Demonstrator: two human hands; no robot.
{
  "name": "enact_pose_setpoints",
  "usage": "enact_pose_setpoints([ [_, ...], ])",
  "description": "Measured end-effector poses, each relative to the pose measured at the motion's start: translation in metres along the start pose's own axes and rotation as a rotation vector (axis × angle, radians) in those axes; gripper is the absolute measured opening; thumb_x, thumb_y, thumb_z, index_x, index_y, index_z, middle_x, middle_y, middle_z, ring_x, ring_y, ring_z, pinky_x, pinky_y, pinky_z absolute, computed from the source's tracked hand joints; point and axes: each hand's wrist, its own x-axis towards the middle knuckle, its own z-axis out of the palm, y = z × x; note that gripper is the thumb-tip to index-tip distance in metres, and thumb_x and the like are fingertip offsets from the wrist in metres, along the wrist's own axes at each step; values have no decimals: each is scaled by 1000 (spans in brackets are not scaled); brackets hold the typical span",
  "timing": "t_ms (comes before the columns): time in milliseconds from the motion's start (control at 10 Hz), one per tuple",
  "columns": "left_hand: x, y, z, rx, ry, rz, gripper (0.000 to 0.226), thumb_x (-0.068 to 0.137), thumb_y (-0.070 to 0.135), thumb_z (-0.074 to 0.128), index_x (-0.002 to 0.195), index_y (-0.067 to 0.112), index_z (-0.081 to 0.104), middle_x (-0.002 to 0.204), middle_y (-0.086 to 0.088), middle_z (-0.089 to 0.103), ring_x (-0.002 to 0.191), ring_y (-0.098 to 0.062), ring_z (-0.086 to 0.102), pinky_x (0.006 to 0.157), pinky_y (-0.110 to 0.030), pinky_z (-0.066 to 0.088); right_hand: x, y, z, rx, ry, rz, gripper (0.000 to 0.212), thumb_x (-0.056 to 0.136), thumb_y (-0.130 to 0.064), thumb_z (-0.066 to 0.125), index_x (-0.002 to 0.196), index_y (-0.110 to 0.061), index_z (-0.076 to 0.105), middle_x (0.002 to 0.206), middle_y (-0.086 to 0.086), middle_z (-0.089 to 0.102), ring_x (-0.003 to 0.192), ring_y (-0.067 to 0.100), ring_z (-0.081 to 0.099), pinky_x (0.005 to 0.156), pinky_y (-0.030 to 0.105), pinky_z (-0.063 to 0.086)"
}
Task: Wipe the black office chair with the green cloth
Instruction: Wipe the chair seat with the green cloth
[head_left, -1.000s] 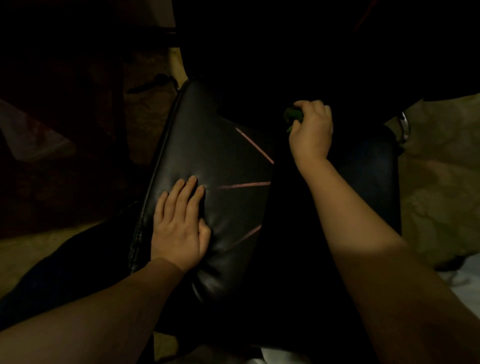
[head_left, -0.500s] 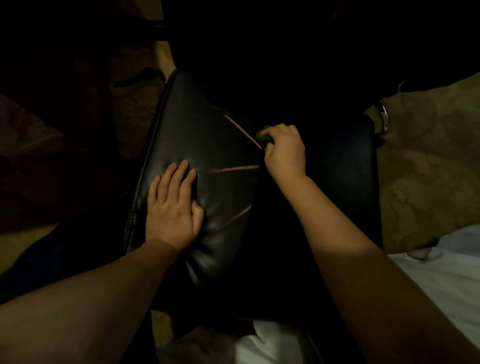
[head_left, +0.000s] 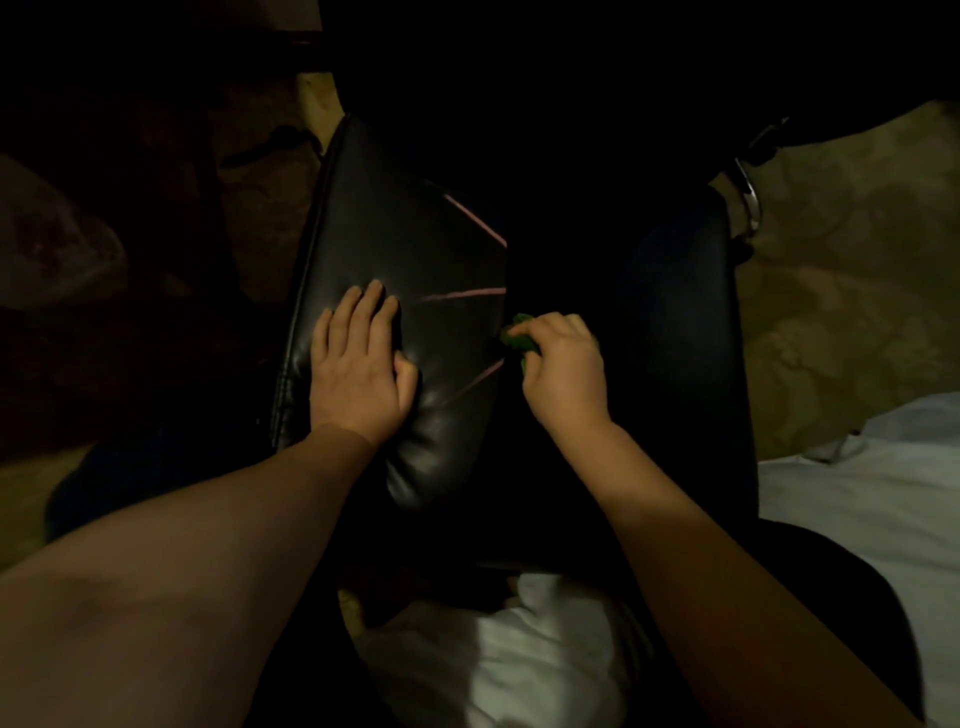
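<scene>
**Wipe in progress at the chair's centre crease; main risks are dim light and a barely held cloth**

Left hand (head_left: 358, 374) lies flat on the padded panel of the black office chair (head_left: 415, 270), fingers together and extended, thumb tucked against the cushion; reads as bracing; right hand (head_left: 563, 371) is curled into a loose fist, fingertips pinching the green cloth (head_left: 517, 336); only a small bunch of cloth shows past the fingers, right at the edge where the lit panel meets the dark middle of the chair.

Risks, as judgement:
- cloth is wadded small; contact patch is tiny, so the wipe likely leaves streaks or skips area; knuckles may rub the upholstery instead of the cloth
- cloth could slip out of the pinch into the dark gap between panels; hard to find in this light
- chair may roll or swivel under a push if the left hand lifts; base and wheels not visible, so cannot confirm
- centre and right side of the chair sit in near-black shadow; cannot tell what is wiped and what is not

Surface: glossy black faux-leather look, puffy padding, creased near the left wrist; thin pink stitch lines (head_left: 462, 295) fan toward the centre seam; a metal part (head_left: 748, 192) shows at the upper right edge.

Room: very dim; patterned beige floor (head_left: 841, 270) to the right; white fabric (head_left: 519, 660) bunched below the chair and at the right; left side too dark to read.
</scene>
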Motion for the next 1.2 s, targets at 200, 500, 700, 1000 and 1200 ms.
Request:
enact_pose_setpoints([
  [200, 0, 2, -2, -13, -5, -5, 57, 84, 28, 40, 135, 4, 51, 148, -14, 44, 140, -31, 35, 118, -47, 20, -59, -10, -2, 34, -36, -25, 34, 70, 11, 61, 95, -8, 72, 95, 7, 66, 93, 27, 56, 84, 33, 45],
  [500, -1, 4, -6, -22, -12, -13, 59, 84, 28, 38, 136, 3, 51, 149, -14, 43, 141, -32, 35, 118, -46, 18, -135, -36, 3, 150, -181, -42, 35, 64, 9, 62, 91, -11, 72, 97, 6, 67, 93, 29, 60, 87, 41, 49],
  [700, 0, 3, -7, -16, -13, -8, 58, 85, 28, 39, 136, 3, 51, 149, -15, 43, 141, -31, 35, 119, -47, 19, -155, -44, 7, 116, -271, -94, 30, 78, -3, 58, 103, -13, 69, 102, 4, 62, 97, 26, 56, 88, 38, 47],
  [1000, 0, 1, -3, -9, 5, -2, 57, 85, 27, 39, 136, 3, 51, 149, -14, 43, 141, -31, 35, 119, -46, 19, -143, -40, 23, 101, -40, -73, 31, 67, 6, 69, 95, -10, 71, 93, 7, 64, 86, 29, 62, 76, 38, 54],
  [1200, 0, -1, 0, 0, -1, 0, 57, 85, 27, 40, 137, 5, 50, 150, -13, 42, 141, -30, 34, 119, -45, 18, -124, -29, 26, 62, 20, -140, 29, 78, -3, 51, 97, -10, 72, 95, 8, 64, 86, 29, 61, 76, 38, 52],
])
